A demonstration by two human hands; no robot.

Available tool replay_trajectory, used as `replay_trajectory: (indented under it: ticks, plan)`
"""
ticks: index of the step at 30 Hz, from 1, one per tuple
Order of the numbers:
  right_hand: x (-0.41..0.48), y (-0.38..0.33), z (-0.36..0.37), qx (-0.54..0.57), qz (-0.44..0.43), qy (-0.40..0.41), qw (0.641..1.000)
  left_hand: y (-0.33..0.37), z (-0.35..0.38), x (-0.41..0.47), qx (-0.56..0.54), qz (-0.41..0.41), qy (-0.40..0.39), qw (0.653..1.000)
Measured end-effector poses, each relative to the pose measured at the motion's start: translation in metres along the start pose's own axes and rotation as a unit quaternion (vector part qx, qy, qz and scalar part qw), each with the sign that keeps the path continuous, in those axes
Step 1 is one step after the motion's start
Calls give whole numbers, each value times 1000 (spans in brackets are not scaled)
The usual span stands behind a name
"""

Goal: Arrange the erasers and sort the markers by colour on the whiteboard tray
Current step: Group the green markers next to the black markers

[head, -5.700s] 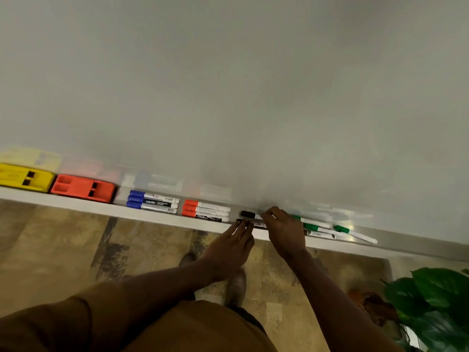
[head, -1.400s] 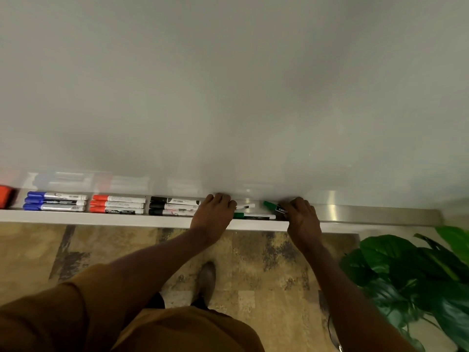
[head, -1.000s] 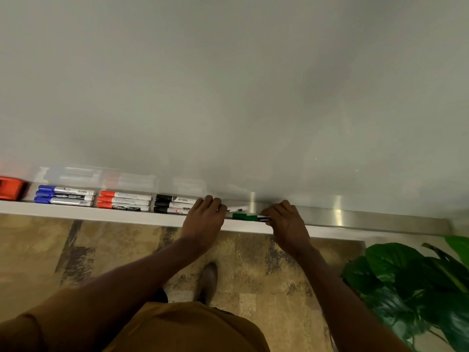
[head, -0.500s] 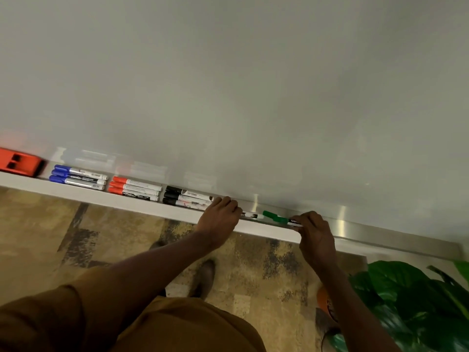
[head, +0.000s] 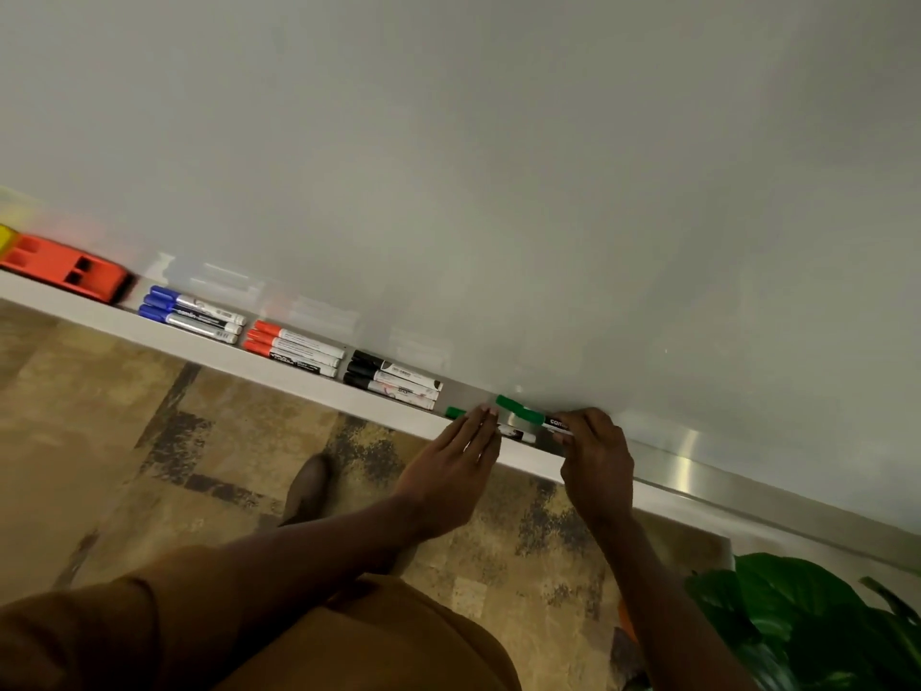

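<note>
Along the whiteboard tray (head: 697,473) lie three blue markers (head: 194,314), three red markers (head: 294,349) and three black markers (head: 393,381), each colour grouped. Left of them sit an orange eraser (head: 65,269) and the edge of a yellow eraser (head: 6,239). My right hand (head: 595,456) pinches the barrel of a green marker (head: 521,411) held just above the tray. My left hand (head: 456,471) lies flat, fingertips resting on other green markers (head: 454,412), which it partly hides.
The whiteboard (head: 498,167) fills the upper view. A leafy green plant (head: 817,625) stands on the floor at the lower right. My shoe (head: 306,491) is on the patterned floor below the tray. The tray's metal stretch to the right holds nothing.
My left hand has flattened from a curled grip and slid back towards the tray's front edge. The right hand keeps hold of the green marker. The view has tilted and shifted left.
</note>
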State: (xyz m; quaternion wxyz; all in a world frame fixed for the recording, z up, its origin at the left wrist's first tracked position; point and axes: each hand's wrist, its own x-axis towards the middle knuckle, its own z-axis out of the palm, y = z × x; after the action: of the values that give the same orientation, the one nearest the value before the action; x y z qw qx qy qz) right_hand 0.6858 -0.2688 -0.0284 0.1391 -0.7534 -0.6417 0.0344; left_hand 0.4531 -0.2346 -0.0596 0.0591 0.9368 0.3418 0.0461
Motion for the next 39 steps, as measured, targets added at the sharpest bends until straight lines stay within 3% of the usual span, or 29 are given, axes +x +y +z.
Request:
replay_trajectory:
  ticks: [12, 23, 32, 39]
  plan:
    - [14, -53, 21, -26, -63, 31, 997, -3, 9, -16, 21, 8, -31, 999]
    - [13, -55, 24, -44, -59, -15, 997, 2, 5, -16, 9, 2, -48, 999]
    - [14, -59, 23, -58, -128, 66, 988, 3, 2, -20, -9, 3, -60, 998]
    - [19, -59, 42, -80, -125, 79, 986, 1, 13, -25, -18, -1, -36, 999]
